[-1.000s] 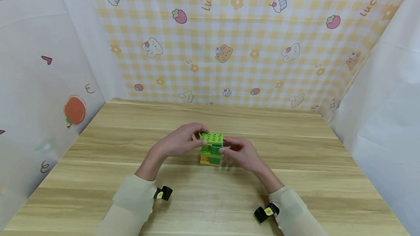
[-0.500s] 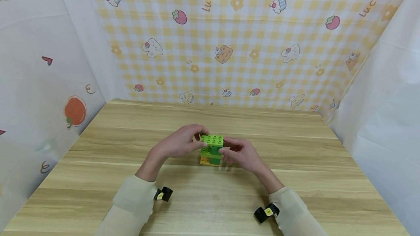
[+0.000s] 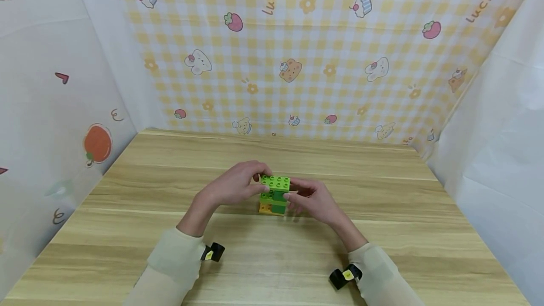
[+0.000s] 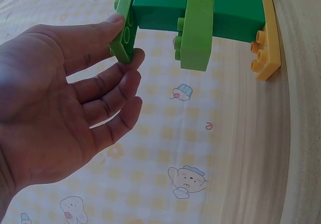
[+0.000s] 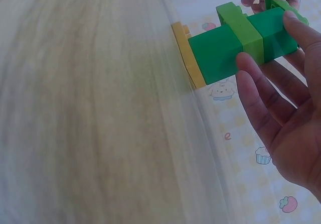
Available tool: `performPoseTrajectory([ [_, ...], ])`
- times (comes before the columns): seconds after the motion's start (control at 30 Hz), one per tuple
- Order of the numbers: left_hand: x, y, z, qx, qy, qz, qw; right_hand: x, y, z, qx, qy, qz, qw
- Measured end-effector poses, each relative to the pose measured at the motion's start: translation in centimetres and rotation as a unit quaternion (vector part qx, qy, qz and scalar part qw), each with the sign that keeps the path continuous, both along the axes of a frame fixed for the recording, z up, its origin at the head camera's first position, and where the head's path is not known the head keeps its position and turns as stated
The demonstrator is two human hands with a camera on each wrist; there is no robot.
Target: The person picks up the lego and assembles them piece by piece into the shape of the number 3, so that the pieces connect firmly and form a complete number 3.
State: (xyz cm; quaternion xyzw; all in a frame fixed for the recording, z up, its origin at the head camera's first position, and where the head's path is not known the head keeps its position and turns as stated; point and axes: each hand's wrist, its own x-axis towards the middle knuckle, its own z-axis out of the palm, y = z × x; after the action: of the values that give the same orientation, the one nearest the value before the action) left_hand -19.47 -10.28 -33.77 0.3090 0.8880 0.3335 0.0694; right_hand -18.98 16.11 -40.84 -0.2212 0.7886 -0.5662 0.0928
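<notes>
A small tower of toy building bricks stands upright on the wooden table, between both hands. At its base lies a yellow plate [image 4: 271, 38], then a dark green brick [image 5: 216, 53], a light green brick [image 4: 197, 38] and a second dark green brick [image 4: 160, 8]. On top sits a light green plate [image 3: 278, 182] with round studs, its left part overhanging. My left hand [image 3: 231, 185] pinches this plate's left end between thumb and fingers. From the right, my right hand [image 3: 314, 199] holds the upper dark green brick, thumb in front, other fingers partly hidden behind.
The wooden table [image 3: 272, 259] spreads around the tower. Behind it hangs a yellow checked cloth [image 3: 327, 93], with white cloth walls at left [image 3: 46, 107] and right [image 3: 497, 131]. Both wrists wear small black cameras.
The light green top plate has come down slightly onto the upper dark green brick, with the left hand on it. My right hand has kept its place.
</notes>
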Motion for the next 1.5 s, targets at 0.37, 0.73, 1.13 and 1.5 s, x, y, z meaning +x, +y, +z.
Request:
performPoseTrajectory([
  [0.37,0.15,0.0,0.28,-0.022,0.029,-0.004,0.9993,-0.1,-0.13,0.06,-0.004,0.01,0.013,0.9999],
  [0.73,0.21,0.14,0.25,-0.03,0.024,0.002,0.9992,0.01,-0.09,0.0,-0.011,0.02,0.016,0.9996],
  [1.13,0.27,0.05,0.2,-0.034,0.026,0.006,0.9991,-0.02,-0.19,0.11,-0.011,0.014,0.007,0.9998],
  [1.5,0.16,0.12,0.11,-0.026,0.021,0.002,0.9994,0.35,-0.34,0.17,0.008,0.039,-0.02,0.999],
])
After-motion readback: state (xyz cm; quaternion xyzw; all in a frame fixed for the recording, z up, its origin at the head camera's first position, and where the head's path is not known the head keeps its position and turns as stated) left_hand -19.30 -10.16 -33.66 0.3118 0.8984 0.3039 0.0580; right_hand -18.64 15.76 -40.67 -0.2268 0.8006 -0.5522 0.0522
